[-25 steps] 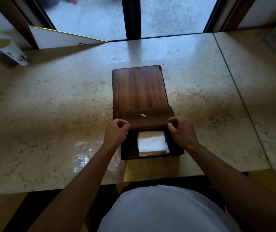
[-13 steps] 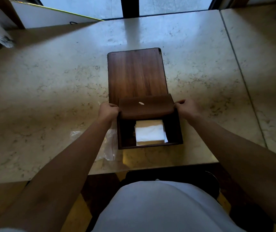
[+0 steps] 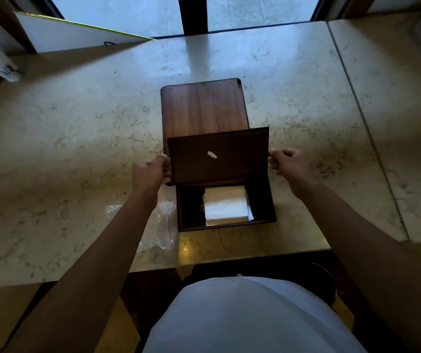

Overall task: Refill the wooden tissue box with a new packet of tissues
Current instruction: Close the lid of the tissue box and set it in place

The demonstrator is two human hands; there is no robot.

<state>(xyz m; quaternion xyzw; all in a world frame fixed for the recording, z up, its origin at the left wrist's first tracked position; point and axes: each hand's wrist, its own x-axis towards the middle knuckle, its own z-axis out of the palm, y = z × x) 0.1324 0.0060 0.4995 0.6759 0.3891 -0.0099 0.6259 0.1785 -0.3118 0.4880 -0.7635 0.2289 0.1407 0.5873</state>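
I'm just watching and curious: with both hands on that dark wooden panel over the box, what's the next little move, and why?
Probably lower the wooden panel toward the person, over the open part of the wooden tissue box. The white tissues already sit inside, the clear plastic wrapper lies emptied on the marble table, and the left hand and right hand grip the panel's two ends, so closing seems all that's left.

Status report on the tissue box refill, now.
Left hand and right hand gripping dark wooden lid panel by its ends. White tissue stack inside wooden tissue box. Clear plastic wrapper lies left, not obstructing.
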